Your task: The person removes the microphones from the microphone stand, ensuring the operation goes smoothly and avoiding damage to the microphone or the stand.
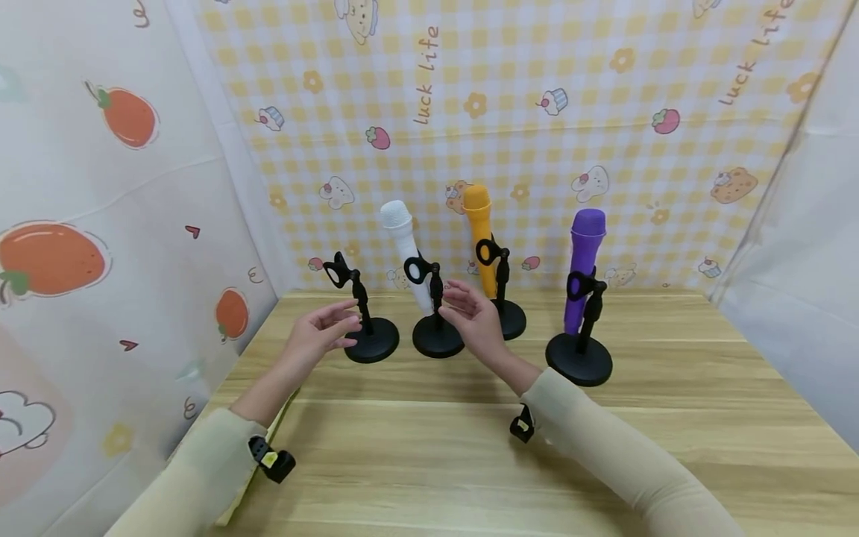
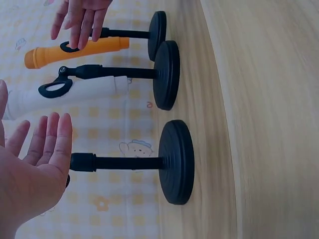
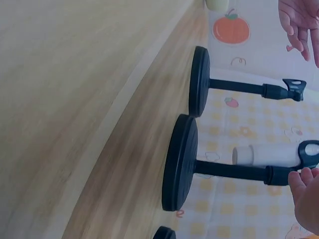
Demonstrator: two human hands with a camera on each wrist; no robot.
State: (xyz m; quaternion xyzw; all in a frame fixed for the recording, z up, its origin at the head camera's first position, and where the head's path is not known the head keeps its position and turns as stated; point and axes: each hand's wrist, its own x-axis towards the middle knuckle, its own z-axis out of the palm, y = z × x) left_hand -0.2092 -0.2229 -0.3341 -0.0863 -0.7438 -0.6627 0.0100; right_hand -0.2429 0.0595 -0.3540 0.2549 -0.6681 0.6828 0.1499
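Observation:
My left hand (image 1: 322, 330), its fingers relaxed and slightly bent, hovers just in front of a black microphone stand (image 1: 372, 341) whose clip holds nothing. In the left wrist view its palm (image 2: 35, 179) overlaps that stand's upper part. My right hand (image 1: 478, 321) is loosely curved beside the pole of the second black stand (image 1: 438, 341), holding nothing. A white microphone (image 1: 401, 230) leans in that stand's clip. Behind my right hand, an orange microphone (image 1: 479, 212) sits in the clip of another stand (image 1: 513, 322).
To the right, a purple microphone (image 1: 587, 242) sits in its own black stand (image 1: 580, 365). A yellow-edged thing (image 1: 231, 509) lies partly under my left forearm. Patterned cloth (image 1: 510, 67) hangs behind the wooden table (image 1: 403, 462), with more cloth on both sides.

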